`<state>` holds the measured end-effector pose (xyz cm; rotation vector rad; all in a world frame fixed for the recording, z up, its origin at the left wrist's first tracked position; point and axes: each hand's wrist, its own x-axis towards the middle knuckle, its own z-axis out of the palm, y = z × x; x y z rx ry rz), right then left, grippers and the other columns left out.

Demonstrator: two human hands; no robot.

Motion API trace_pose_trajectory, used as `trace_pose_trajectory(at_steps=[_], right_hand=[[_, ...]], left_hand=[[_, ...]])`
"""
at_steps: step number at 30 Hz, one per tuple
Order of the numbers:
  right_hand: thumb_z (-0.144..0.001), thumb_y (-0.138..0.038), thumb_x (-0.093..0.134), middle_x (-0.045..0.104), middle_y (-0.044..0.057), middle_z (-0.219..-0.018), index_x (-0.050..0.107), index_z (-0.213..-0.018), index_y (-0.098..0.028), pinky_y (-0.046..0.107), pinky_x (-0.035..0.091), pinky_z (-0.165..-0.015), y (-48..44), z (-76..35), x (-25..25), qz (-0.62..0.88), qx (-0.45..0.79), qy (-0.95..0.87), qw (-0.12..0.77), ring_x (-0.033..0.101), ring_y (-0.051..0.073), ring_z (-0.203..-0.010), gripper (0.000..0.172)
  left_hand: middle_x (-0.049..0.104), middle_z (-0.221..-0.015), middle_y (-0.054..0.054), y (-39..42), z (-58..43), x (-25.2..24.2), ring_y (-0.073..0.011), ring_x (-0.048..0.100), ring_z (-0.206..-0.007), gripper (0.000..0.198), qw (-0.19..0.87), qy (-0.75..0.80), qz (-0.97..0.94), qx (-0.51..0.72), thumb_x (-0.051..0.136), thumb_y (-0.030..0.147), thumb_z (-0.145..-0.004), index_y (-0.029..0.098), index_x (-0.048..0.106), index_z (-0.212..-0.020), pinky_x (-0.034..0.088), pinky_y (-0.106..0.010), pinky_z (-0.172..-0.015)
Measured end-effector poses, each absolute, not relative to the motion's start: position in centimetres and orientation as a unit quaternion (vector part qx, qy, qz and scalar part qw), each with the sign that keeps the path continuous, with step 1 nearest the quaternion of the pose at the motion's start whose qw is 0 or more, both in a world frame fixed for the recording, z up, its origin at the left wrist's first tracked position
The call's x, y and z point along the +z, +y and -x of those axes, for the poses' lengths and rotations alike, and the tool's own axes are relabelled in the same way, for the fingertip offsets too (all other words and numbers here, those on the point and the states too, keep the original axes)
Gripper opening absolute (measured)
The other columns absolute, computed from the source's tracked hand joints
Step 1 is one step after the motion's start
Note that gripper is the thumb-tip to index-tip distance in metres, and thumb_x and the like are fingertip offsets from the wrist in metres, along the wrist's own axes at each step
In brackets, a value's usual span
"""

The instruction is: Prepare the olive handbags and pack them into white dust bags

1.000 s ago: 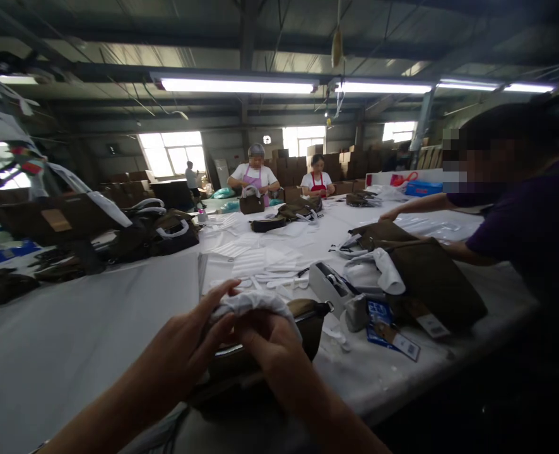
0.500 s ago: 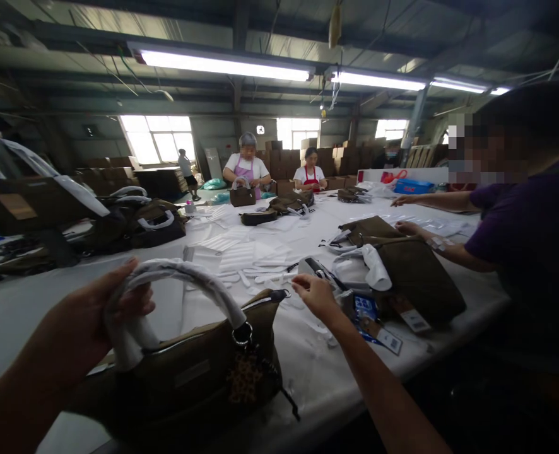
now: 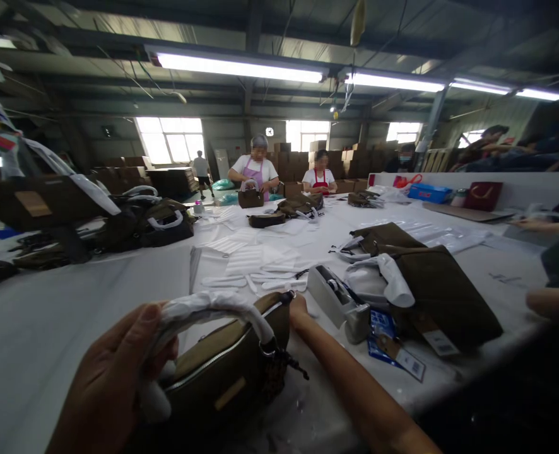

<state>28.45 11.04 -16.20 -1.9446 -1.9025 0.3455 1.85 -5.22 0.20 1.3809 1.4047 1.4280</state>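
Note:
My left hand (image 3: pixel 118 372) is closed around the wrapped handle (image 3: pixel 213 306) of a dark olive handbag (image 3: pixel 204 394). White wrapping covers the handle, and a silver zipper runs along the bag's top. A dark patterned charm hangs from the ring at the handle's right base. My right hand (image 3: pixel 298 310) is at the far right end of this bag, beside the zipper's end ring. The bag hides its fingers, so I cannot see what they hold. A grey tape dispenser (image 3: pixel 331 299) stands just right of that hand.
Another olive bag (image 3: pixel 443 296) with tags lies to the right. White strips and sheets (image 3: pixel 255 255) spread over the table's middle. More bags (image 3: pixel 151 221) are piled at left. Two co-workers (image 3: pixel 259 167) stand across the table; another person's arm (image 3: pixel 556 302) shows at right.
The handbag has turned and shifted right with my left hand still on its handle. My right hand has gone behind its right end. The co-worker in purple has mostly left view at right.

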Motion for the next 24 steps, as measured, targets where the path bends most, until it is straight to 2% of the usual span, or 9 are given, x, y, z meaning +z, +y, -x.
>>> trace_pose_trajectory(at_steps=[4,6,11,14,16,18,20,22,24], right_hand=[[-0.096,-0.033,0.061,0.068,0.007,-0.11,0.066,-0.108,-0.016,0.041,0.056,-0.087,10.5,-29.6,-14.6,0.66,0.147,-0.66,0.328,0.067,0.02,-0.097,0.021],[-0.098,-0.032,0.057,0.071,0.008,-0.106,0.067,-0.106,-0.015,0.038,0.057,-0.086,9.8,-30.1,-13.1,0.633,0.152,-0.639,0.41,0.069,0.019,-0.095,0.022],[-0.102,-0.045,0.04,0.076,0.009,-0.101,0.066,-0.12,-0.016,0.029,0.06,-0.068,5.0,-30.9,-8.1,0.566,0.16,-0.576,0.568,0.072,0.017,-0.073,0.043],[-0.099,-0.039,0.051,0.076,0.007,-0.098,0.068,-0.124,-0.022,0.027,0.058,-0.058,0.0,-30.6,-5.9,0.511,0.118,-0.573,0.63,0.069,0.016,-0.067,0.035],[-0.096,-0.024,0.057,0.076,0.005,-0.1,0.069,-0.125,-0.03,0.028,0.058,-0.063,-3.3,-29.9,-5.2,0.462,0.022,-0.617,0.636,0.069,0.017,-0.07,0.032],[-0.091,-0.012,0.06,0.075,0.004,-0.105,0.066,-0.128,-0.038,0.031,0.059,-0.072,-6.0,-28.8,-5.2,0.42,-0.063,-0.661,0.618,0.072,0.019,-0.079,0.046],[-0.089,-0.006,0.059,0.075,0.004,-0.11,0.061,-0.133,-0.04,0.032,0.059,-0.078,-7.8,-27.6,-5.6,0.398,-0.096,-0.689,0.598,0.073,0.021,-0.089,0.056],[-0.088,-0.003,0.058,0.074,0.004,-0.112,0.057,-0.137,-0.04,0.032,0.058,-0.082,-8.7,-26.4,-6.1,0.39,-0.093,-0.707,0.582,0.072,0.022,-0.096,0.061],[-0.087,-0.004,0.06,0.074,0.004,-0.112,0.057,-0.137,-0.041,0.032,0.057,-0.086,-9.3,-25.3,-6.5,0.383,-0.075,-0.712,0.583,0.071,0.022,-0.1,0.062]], left_hand=[[0.063,-0.061,0.002,-4.7,-2.0,-0.6,-0.0143,0.058,-0.054,0.046,0.368,0.524,-0.552,0.535,0.059,0.069,-0.082,0.027,0.07,-0.094,0.046,-0.02,-0.046],[0.06,-0.058,0.002,-4.6,-2.1,-0.5,-0.0143,0.054,-0.052,0.05,0.369,0.515,-0.57,0.523,0.058,0.07,-0.082,0.026,0.07,-0.1,0.044,-0.021,-0.046],[0.054,-0.055,0.005,-4.8,-3.2,0.8,-0.0136,0.049,-0.051,0.066,0.369,0.537,-0.571,0.5,0.075,0.061,-0.071,0.022,0.063,-0.122,0.044,-0.022,-0.048],[0.056,-0.06,0.005,-4.8,-3.8,1.5,-0.0106,0.045,-0.049,0.065,0.397,0.517,-0.563,0.508,0.076,0.057,-0.072,0.022,0.062,-0.126,0.04,-0.019,-0.046],[0.06,-0.064,0.003,-4.7,-3.8,1.6,-0.0095,0.044,-0.048,0.065,0.411,0.496,-0.569,0.511,0.075,0.055,-0.075,0.021,0.06,-0.128,0.039,-0.019,-0.044],[0.066,-0.071,0.0,-4.6,-3.5,1.5,-0.009,0.044,-0.047,0.067,0.426,0.479,-0.588,0.493,0.073,0.054,-0.077,0.02,0.057,-0.133,0.04,-0.019,-0.045],[0.071,-0.078,-0.004,-4.6,-3.0,1.5,-0.0106,0.049,-0.049,0.067,0.436,0.457,-0.626,0.457,0.071,0.054,-0.08,0.02,0.055,-0.136,0.044,-0.021,-0.047],[0.075,-0.089,-0.006,-4.8,-2.6,1.5,-0.0162,0.061,-0.061,0.065,0.421,0.439,-0.671,0.425,0.072,0.052,-0.08,0.022,0.056,-0.137,0.051,-0.026,-0.058],[0.075,-0.102,-0.006,-5.2,-2.3,1.7,-0.0233,0.069,-0.083,0.062,0.379,0.438,-0.706,0.408,0.077,0.048,-0.077,0.025,0.061,-0.133,0.055,-0.03,-0.075]])
